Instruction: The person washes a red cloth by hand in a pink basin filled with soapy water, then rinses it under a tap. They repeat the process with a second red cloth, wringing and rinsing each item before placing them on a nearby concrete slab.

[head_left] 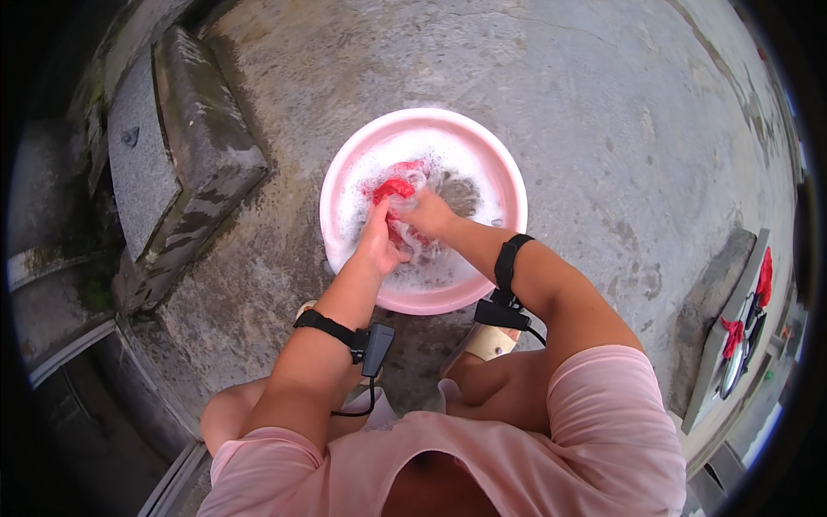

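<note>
A wet red cloth [394, 188] lies bunched in the suds of a round pink basin [419, 301]. My left hand [377, 239] grips its left side, with the fingers along the cloth and the thumb apart, lower down. From the right, my right hand [427, 214] is closed on the same cloth, close beside the left one; motion blurs its fingers. White foam [478, 164] covers much of the water, with a darker patch of water [458, 194] to the right of the cloth. Part of the cloth is hidden under my hands and the foam.
The basin stands on a wet concrete floor [594, 129] before my feet. To the left is a stone block [202, 129] with a slab on it. At the right, a low ledge [728, 332] bears red cloths [733, 338] and dark items. Black straps with small devices circle my forearms.
</note>
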`<action>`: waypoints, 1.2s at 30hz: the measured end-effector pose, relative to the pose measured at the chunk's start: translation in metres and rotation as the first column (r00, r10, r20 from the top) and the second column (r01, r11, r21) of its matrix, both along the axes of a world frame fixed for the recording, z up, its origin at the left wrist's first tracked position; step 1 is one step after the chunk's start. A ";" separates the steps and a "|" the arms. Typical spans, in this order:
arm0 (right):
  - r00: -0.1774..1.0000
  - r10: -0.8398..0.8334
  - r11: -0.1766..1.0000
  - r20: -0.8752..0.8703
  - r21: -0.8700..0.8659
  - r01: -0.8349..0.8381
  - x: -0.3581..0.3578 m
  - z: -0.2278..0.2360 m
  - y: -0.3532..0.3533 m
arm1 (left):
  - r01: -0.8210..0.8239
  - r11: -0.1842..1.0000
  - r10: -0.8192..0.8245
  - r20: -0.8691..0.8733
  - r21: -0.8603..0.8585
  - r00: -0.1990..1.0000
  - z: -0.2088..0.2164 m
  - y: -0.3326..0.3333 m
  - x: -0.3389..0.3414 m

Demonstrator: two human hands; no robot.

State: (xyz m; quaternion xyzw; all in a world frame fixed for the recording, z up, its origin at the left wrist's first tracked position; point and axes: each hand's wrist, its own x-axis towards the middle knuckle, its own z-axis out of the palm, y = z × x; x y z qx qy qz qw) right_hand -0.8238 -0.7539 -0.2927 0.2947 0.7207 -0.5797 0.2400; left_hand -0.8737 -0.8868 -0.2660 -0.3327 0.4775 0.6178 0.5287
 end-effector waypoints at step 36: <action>0.872 0.038 0.967 -0.489 -0.203 -0.156 -0.020 0.164 0.071 | 0.567 0.812 -0.513 -0.636 -0.140 0.577 0.023 -0.013 -0.054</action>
